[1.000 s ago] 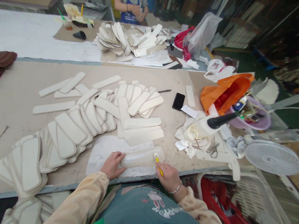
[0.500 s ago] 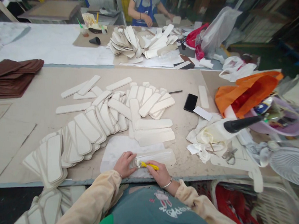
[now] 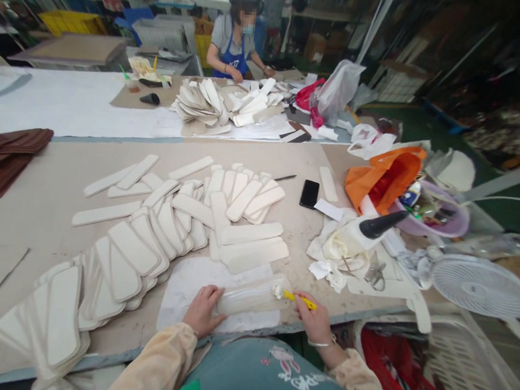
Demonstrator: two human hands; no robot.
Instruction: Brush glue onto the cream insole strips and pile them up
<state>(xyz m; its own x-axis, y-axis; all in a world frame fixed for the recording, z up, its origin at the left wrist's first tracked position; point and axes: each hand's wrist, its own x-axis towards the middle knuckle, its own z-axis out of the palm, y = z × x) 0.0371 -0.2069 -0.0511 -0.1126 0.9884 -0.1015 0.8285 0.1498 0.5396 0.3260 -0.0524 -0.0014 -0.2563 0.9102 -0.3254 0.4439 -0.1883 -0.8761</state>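
My right hand [image 3: 315,322] is closed round the yellow handle of a small brush [image 3: 301,298]. Its white-smeared tip touches the right end of a long pale strip [image 3: 251,295], which has a wet sheen. At the strip's left end rests my left hand [image 3: 203,311], thumb spread from the fingers, pressing down and gripping nothing. Under the strip lies a white sheet [image 3: 175,300]. Just beyond it are more rounded pale strips [image 3: 255,254], and a long fanned row of them [image 3: 132,250] curves away to the left.
On the right stand a white bottle with a black nozzle [image 3: 351,236], scissors [image 3: 376,277], a phone [image 3: 309,194], an orange bag [image 3: 370,180] and a white fan [image 3: 482,286]. Brown pieces [image 3: 8,161] are stacked at left. Across the table a co-worker [image 3: 232,41] handles pieces.
My right hand has moved the brush rightward along the strip, from beside my left hand to the far end. My left hand stays at the left end. The view has tilted up.
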